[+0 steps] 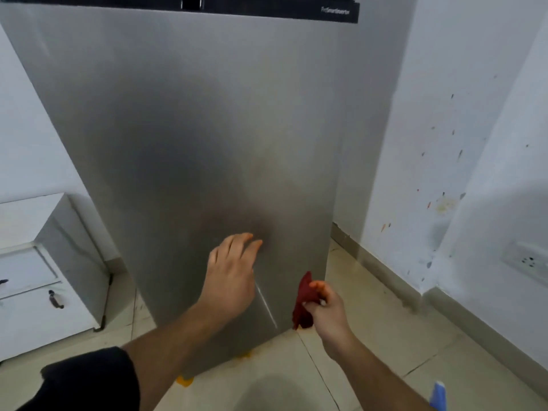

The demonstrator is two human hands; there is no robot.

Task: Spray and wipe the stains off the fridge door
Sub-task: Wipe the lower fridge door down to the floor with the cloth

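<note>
Both arms forward: left hand [232,274] flat, right hand [327,307] pinching red cloth [302,305].

Blue bottle [439,394] cut by bottom edge, fridge label [335,10] lettering unreadable

Your left hand [232,274] rests low on the fridge door [192,129] directly before you. Just right of it, your right hand [329,307] holds a cloth [302,304] at the door's right edge. A drawer cabinet [35,277] stands left, a wall socket [527,259] right.
</note>
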